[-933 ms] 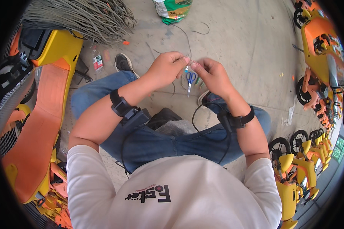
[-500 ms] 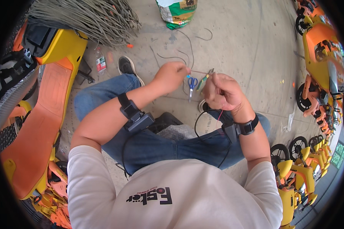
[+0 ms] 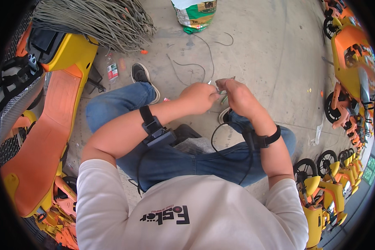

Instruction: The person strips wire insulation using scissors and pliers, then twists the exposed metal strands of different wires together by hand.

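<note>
The work seems unfinished: one large bundle of long grey cables (image 3: pixel 93 25) lies at eleven o'clock.
At one o'clock, the left hand (image 3: pixel 199 98) and the right hand (image 3: pixel 240 98) have closed fingers; at least four loose grey strands (image 3: pixel 213 60) lie around twelve; one thin wire (image 3: pixel 221 92) seems pinched between both hands.

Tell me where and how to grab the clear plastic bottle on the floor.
Grip the clear plastic bottle round its labelled middle, likely the best wrap, since the neck end looks narrower. Come from above and the right, through the gap beside the shoe: the black bracket crowds its left, and the grey cable bundle lies beyond it.
</note>
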Demonstrator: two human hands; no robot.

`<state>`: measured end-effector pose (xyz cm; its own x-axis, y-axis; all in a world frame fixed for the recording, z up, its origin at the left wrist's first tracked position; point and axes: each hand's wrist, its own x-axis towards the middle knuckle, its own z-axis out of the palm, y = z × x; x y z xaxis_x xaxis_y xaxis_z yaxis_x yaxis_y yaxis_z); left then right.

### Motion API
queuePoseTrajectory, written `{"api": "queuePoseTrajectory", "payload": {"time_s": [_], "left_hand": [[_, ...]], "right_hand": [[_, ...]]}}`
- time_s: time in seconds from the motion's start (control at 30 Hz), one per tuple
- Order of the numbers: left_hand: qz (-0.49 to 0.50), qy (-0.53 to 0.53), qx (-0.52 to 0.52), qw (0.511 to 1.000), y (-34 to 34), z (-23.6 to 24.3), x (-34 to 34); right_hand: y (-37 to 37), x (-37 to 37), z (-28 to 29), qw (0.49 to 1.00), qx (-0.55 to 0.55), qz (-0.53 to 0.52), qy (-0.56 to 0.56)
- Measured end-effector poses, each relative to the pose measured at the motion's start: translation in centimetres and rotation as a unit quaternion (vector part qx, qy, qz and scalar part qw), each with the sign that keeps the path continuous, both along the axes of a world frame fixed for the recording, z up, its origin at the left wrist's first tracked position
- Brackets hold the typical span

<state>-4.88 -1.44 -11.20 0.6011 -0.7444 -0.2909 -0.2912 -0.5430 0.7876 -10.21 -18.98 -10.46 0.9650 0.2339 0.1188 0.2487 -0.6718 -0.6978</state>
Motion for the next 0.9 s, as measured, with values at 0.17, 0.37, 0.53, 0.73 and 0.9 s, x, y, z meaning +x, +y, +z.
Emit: {"api": "queuePoseTrajectory", "payload": {"time_s": [0.17, 0.37, 0.53, 0.73, 0.9], "left_hand": [[0.002, 0.007, 0.054, 0.999, 0.3, 1.0, 0.7], [-0.027, -0.011, 0.071, 0.997, 0.3, 2.1, 0.4], [-0.039, -0.008, 0.056, 0.998, 0.4, 1.6, -0.2], [-0.06, 0.026, 0.057, 0.996, 0.5, 0.7, 0.3], [-0.124, 0.005, 0.044, 0.991, 0.9, 1.1, 0.5]], "right_hand": [[1.7, -1.7, 0.4, 0.997, -0.074, 0.008, 0.037], [3.3, -2.5, 1.3, 0.978, -0.208, -0.028, 0.018], [3.6, -3.3, 1.4, 0.974, -0.223, -0.038, -0.015], [2.9, -2.6, 1.6, 0.976, -0.196, -0.031, 0.09], [0.7, -2.8, 1.4, 0.978, -0.141, 0.042, 0.149]]}}
